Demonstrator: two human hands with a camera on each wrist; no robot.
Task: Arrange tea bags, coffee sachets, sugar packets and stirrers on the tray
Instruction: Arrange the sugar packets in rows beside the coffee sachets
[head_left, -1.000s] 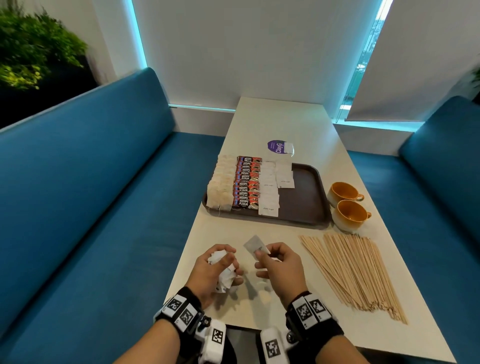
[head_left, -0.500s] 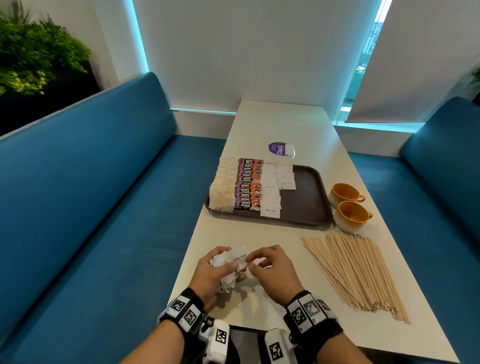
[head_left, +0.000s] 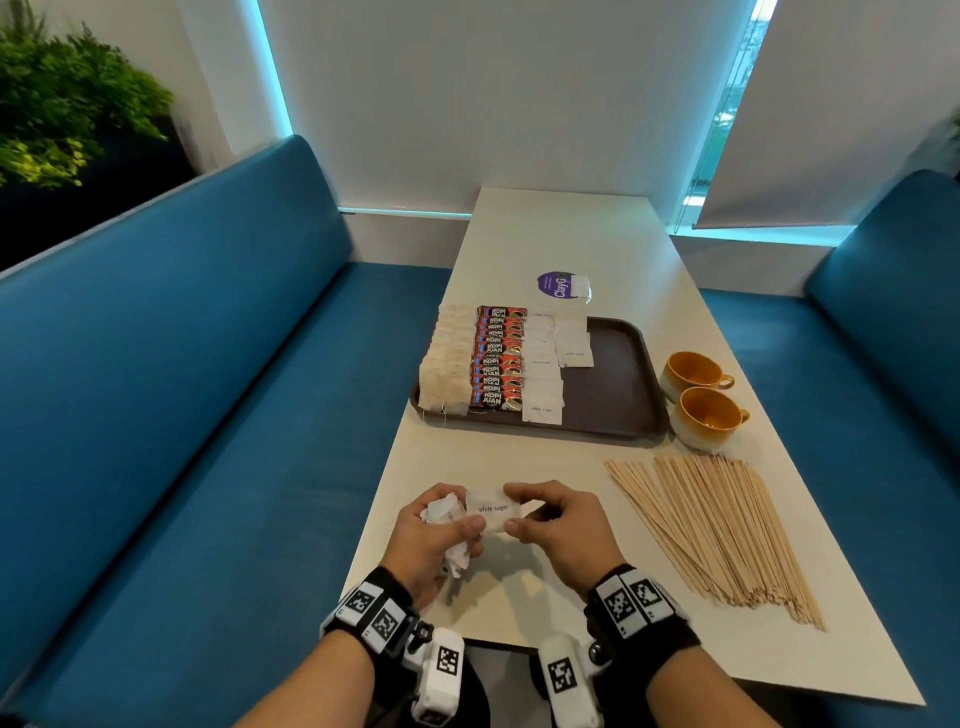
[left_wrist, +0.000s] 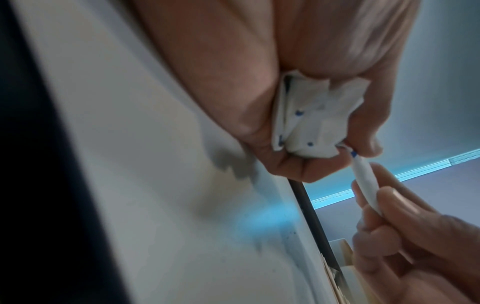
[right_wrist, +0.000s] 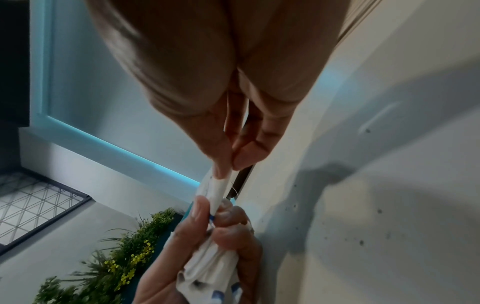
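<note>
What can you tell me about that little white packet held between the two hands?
The flat white paper sugar packet is a small rectangle printed "white sugar" in purple. It is held level above the pale table, printed face up. The right hand pinches its right end between thumb and fingers; the left hand pinches its left end by the thumb while also holding a crumpled bunch of more white packets.

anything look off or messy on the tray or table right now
Mostly tidy. The left hand grips a crumpled bunch of sugar packets. One lone packet lies beyond the tray on a purple sticker.
</note>
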